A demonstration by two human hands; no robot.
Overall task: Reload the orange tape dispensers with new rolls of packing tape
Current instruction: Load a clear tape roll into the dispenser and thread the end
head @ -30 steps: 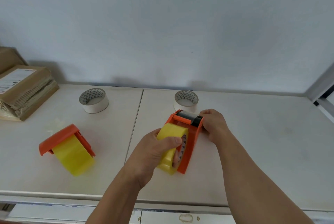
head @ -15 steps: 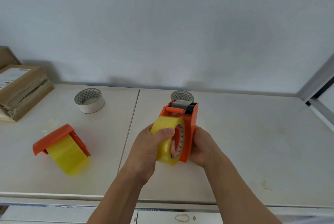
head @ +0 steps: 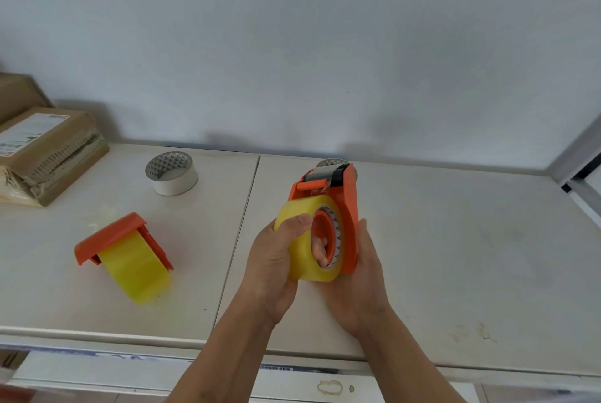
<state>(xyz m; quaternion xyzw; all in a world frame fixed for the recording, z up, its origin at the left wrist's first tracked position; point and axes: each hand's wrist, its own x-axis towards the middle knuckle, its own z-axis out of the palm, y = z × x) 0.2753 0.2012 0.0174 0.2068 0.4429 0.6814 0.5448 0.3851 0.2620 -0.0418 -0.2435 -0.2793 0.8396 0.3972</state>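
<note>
Both forearms reach in from the near edge, over the pale tabletop (head: 455,256). Left hand (head: 276,259) closed around a yellow tape roll (head: 299,246), thumb on the roll's outer face, fingertips (head: 320,248) curled into its core. Right hand (head: 361,276) cups the back plate of an orange dispenser (head: 348,207), palm against its lower edge, holding it upright and lifted off the surface. The roll sits on the dispenser's orange hub; whether fully seated, cannot tell. Dispenser's roller and cutter end point up and away.

Left of the hands, a second orange dispenser (head: 110,236) lies tipped on the table, a yellow roll (head: 136,269) mounted in it and resting on the surface.

Farther back, a spent white core (head: 172,175) stands on end. Another core (head: 331,162) peeks from just behind the held dispenser, mostly hidden. At far left, a brown cardboard parcel (head: 45,155) with a white label, near the wall.
</note>
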